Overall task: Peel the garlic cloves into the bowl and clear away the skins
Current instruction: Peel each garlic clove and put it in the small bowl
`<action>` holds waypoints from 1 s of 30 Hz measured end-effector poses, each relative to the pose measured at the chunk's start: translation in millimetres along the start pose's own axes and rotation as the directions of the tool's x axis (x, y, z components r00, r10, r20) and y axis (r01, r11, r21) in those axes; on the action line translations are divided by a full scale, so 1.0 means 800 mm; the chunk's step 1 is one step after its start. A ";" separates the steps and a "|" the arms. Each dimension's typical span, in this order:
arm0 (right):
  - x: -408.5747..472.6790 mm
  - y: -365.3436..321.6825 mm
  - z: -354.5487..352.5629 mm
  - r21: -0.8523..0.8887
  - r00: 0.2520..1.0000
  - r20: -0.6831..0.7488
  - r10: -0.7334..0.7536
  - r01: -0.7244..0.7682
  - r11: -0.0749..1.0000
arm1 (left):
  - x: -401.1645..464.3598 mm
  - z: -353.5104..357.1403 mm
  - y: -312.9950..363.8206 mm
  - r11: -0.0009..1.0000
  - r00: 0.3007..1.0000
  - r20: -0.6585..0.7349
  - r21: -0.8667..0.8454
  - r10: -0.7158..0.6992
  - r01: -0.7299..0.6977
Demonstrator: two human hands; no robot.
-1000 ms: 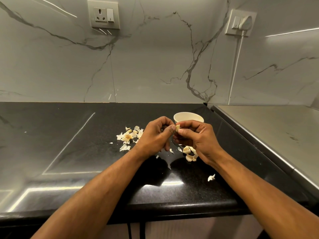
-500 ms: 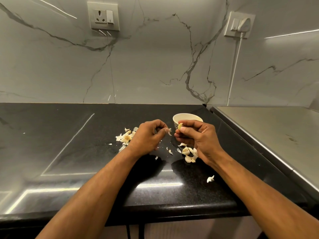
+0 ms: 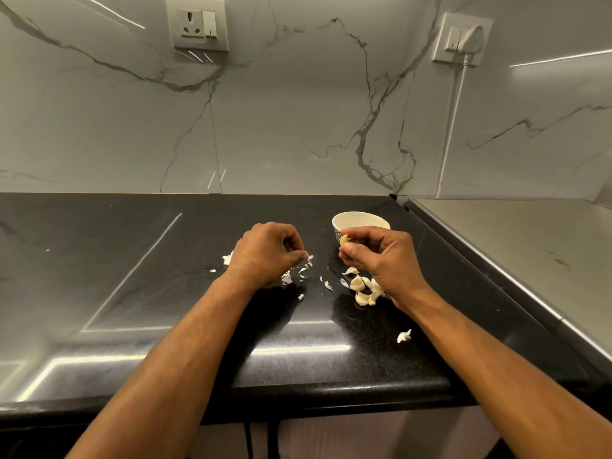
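Note:
My right hand [image 3: 381,256] pinches a pale yellow peeled garlic clove [image 3: 344,240] just in front of the small white bowl [image 3: 361,221] on the black counter. My left hand [image 3: 268,251] is a short way to the left of it, low over the counter, and pinches a thin white scrap of garlic skin [image 3: 309,258] at its fingertips. Under my right wrist lie a few unpeeled cloves [image 3: 364,289]. Loose skins [image 3: 291,276] are scattered between and below my hands, and my left hand hides most of a skin pile [image 3: 228,259].
The black counter [image 3: 132,276] ends at a rounded front edge near me. A grey steel surface [image 3: 530,246] adjoins it on the right. One stray skin [image 3: 404,336] lies near my right forearm. Marble wall behind holds a socket [image 3: 198,23] and a plugged-in cable [image 3: 457,104].
My hands have come apart. The left hand drew away to the left and down with a scrap of skin, while the right hand moved the clove up toward the bowl.

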State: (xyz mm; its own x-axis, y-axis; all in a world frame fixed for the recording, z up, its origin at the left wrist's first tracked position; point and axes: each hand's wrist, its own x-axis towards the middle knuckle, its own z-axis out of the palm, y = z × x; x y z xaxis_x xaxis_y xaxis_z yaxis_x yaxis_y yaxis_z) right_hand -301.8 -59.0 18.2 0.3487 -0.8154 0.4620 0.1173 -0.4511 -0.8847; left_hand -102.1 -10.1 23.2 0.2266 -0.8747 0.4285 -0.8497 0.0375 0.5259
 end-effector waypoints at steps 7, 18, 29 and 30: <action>0.000 0.001 -0.004 -0.034 1.000 -0.003 -0.013 0.013 0.999 | -0.001 0.001 0.001 1.000 1.000 -0.007 -0.011 -0.017 0.017; 0.004 0.000 -0.011 -0.010 0.998 -0.047 -0.039 0.039 0.999 | -0.010 0.013 0.019 0.994 0.995 0.082 0.090 0.053 -0.060; 0.055 -0.003 -0.049 -0.691 0.932 -0.048 -0.359 0.228 0.686 | -0.009 0.016 0.022 0.984 0.987 0.111 0.127 0.113 -0.126; 0.060 -0.005 -0.052 -0.736 0.937 -0.025 -0.349 0.219 0.641 | -0.009 0.017 0.022 0.982 0.987 0.116 0.135 0.116 -0.131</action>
State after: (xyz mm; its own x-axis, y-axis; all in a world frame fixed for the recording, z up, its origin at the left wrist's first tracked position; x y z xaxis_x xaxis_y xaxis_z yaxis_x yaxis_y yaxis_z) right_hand -324.1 -111.6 46.2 0.2628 -0.6157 0.7429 -0.5326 -0.7346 -0.4204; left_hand -125.2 -9.7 19.8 0.0702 -0.9145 0.3984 -0.9286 0.0860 0.3611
